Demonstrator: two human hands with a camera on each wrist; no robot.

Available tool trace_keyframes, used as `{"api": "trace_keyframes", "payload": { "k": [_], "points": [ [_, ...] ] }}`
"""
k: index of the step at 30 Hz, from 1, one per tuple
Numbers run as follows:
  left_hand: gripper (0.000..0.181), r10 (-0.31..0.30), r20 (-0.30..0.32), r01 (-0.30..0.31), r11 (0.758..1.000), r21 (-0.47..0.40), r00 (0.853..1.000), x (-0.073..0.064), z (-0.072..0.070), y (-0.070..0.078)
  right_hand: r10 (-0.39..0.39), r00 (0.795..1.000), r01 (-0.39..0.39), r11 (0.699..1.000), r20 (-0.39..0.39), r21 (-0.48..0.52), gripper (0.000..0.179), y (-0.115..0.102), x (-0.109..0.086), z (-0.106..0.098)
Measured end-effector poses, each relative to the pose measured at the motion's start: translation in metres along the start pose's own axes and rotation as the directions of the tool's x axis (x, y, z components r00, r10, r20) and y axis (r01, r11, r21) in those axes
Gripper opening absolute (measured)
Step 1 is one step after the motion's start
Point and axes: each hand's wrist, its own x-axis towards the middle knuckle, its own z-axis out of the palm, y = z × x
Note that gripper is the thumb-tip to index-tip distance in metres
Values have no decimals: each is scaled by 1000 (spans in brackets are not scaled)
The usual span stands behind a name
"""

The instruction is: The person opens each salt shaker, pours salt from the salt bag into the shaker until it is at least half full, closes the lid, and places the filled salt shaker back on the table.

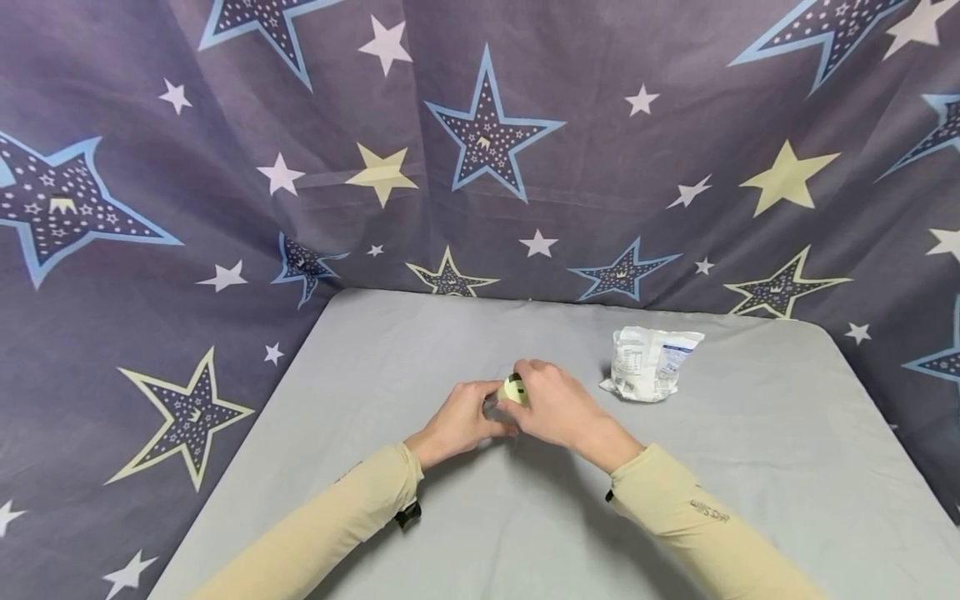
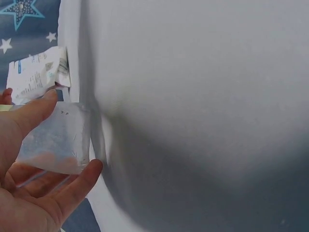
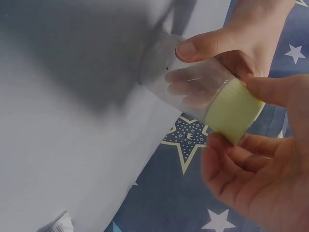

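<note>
The clear, colourless, rounded jar (image 3: 205, 82) has a broad, smooth-edged, pale yellow-green lid (image 3: 232, 110); the left hand (image 1: 461, 419) grips it, the right hand (image 1: 557, 404) pinches the lid

Left sleeve (image 1: 322, 525): beige, black tab (image 1: 407, 515) at cuff's six o'clock
Right sleeve (image 1: 720, 542): beige, dark lettering (image 1: 709, 511), black bit (image 1: 610, 496) at cuff's eight

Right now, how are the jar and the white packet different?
The jar is see-through with a pale yellow-green lid; the packet is white with printing on it.
The jar looks smooth and round; the packet looks crumpled.
The left hand holds the jar and the right hand grips its lid; nobody is touching the packet, which sits on the gray table.
Both are in front of the person.
</note>
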Motion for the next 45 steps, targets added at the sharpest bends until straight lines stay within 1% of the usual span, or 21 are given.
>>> {"api": "trace_keyframes", "payload": {
  "k": [5, 8, 11, 14, 19, 21, 23, 26, 31, 35, 40, 43, 45],
  "points": [
    [53, -1, -9, 1, 1000, 2, 1000, -2, 1, 0, -35, 999, 36, 999, 31, -27, 44, -2, -2, -2],
    [52, 1, -15, -1, 1000, 2, 1000, -2, 1, -1, -56, 997, 58, 998, 53, -32, 44, -3, -1, -3],
    [52, 2, -16, -2, 1000, 0, 1000, -2, 1, -1, -60, 996, 62, 998, 68, -27, 41, -4, -1, -4],
    [53, -6, -13, 6, 1000, 0, 1000, -2, 1, -1, -22, 998, 23, 1000, 64, -14, 43, -5, 0, -4],
    [50, -8, -4, 8, 1000, 9, 1000, 0, 1, 0, 76, 996, -76, 997, 57, 7, 52, -4, 0, -2],
    [50, -8, 1, 8, 1000, 5, 1000, 1, 1, 1, 96, 994, -96, 995, 51, 5, 53, -4, 0, 0],
    [51, -11, 3, 11, 1000, -4, 1000, 1, 1, 1, 98, 994, -98, 995, 40, 3, 52, -3, 0, 2],
    [52, -18, 3, 18, 1000, -10, 1000, 1, 1, 0, 89, 995, -89, 996, 34, -6, 48, -3, 1, 3],
    [52, -4, -5, 4, 1000, 0, 1000, 0, 1, 0, 60, 997, -59, 998, 51, -15, 44, -4, 3, 3],
    [51, 12, -15, -12, 1000, 7, 1000, 0, 1, 0, 16, 998, -14, 999, 69, -29, 46, -4, 2, 1],
    [49, 5, -22, -5, 1000, 9, 1000, -1, 1, 0, -41, 995, 43, 999, 92, -19, 41, -5, 2, -3],
    [47, 0, -17, 0, 1000, 4, 1000, -1, 1, 0, -49, 993, 50, 999, 106, -14, 40, -4, 2, -4],
    [46, 1, -18, -1, 1000, 0, 1000, 0, 1, 0, -33, 994, 34, 999, 104, -12, 42, -4, 2, -4]
  ]
}}
